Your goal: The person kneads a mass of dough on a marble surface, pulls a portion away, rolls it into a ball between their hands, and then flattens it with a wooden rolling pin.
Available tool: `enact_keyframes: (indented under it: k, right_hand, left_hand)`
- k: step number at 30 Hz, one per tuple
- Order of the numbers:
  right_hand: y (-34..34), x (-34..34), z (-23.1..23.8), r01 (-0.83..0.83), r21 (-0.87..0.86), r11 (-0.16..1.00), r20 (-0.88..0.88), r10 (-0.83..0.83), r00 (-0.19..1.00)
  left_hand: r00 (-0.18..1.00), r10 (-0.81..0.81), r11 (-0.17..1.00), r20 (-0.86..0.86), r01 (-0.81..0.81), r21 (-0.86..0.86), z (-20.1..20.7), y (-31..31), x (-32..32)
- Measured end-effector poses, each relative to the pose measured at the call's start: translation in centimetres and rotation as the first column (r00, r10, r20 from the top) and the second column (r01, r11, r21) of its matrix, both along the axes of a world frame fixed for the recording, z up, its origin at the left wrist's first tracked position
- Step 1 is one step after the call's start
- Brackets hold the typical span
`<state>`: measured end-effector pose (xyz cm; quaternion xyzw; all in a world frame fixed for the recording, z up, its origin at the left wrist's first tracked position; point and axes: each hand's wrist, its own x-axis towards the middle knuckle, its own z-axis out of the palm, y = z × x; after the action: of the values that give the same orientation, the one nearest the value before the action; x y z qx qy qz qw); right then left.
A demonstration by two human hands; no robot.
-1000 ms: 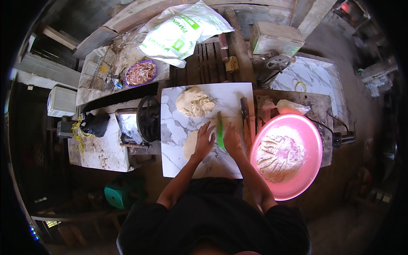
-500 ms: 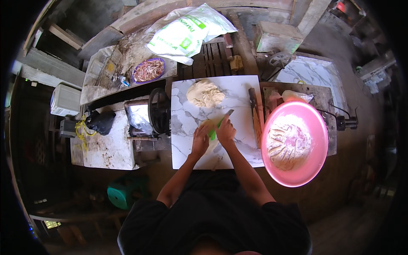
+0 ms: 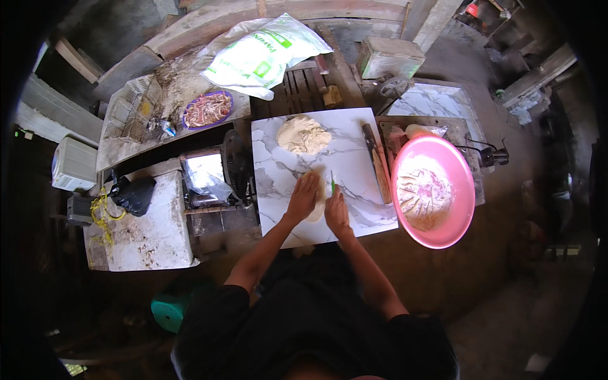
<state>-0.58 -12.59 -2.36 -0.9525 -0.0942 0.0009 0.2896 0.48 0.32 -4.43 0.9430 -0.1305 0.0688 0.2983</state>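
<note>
My left hand (image 3: 304,195) lies with fingers stretched flat over a pale strip of dough (image 3: 316,213), hiding part of it. Just to its right, my right hand (image 3: 337,212) is closed around the green handle of a knife (image 3: 332,182), whose blade points away from me beside the dough. Both hands are over a white marble-patterned board (image 3: 273,212). A larger rough lump of dough (image 3: 304,135) rests farther back on that board.
At the right stands a pink basin (image 3: 467,196) holding floured dough strips. Dark and brown wooden sticks (image 3: 377,161) lie along the board's right edge. A hand-wheeled machine (image 3: 234,166) is on the left. Behind are a purple-rimmed plate (image 3: 185,120) and a white sack (image 3: 253,63).
My right hand has drawn back toward me, and the knife has turned from slanting right to pointing away. My left hand now lies flatter over the dough strip. The whole view has shifted slightly.
</note>
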Motion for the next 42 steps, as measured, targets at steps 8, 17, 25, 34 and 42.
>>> enact_keyframes:
  k: [8, 17, 25, 34, 42]
  right_hand:
    - [1.1, -2.4, 0.8, -0.061, -0.14, 0.988, 0.081, 0.073, 0.994]
    - [2.3, -1.4, 1.7, 0.056, -0.134, 0.989, -0.236, -0.087, 0.968]
    - [1.9, -2.0, 1.6, 0.035, -0.134, 0.99, -0.222, -0.065, 0.973]
    - [1.2, -3.0, 1.0, 0.031, -0.267, 0.963, -0.198, -0.086, 0.976]
    - [0.1, -4.8, 2.2, 0.022, -0.276, 0.961, -0.249, -0.094, 0.964]
  left_hand:
    - [0.984, 0.027, 0.981, 0.175, -0.059, 0.182, -0.1, -1.2, -0.1]
    - [0.992, 0.007, 0.976, 0.124, -0.034, 0.216, -0.3, -0.9, 0.0]
    - [0.993, 0.023, 0.969, 0.112, -0.05, 0.242, -0.3, -0.9, 0.1]
    - [0.986, 0.029, 0.963, 0.165, -0.072, 0.26, -0.3, -1.2, 0.9]
    - [0.974, 0.056, 0.983, 0.222, -0.092, 0.157, 0.0, -1.5, 1.2]
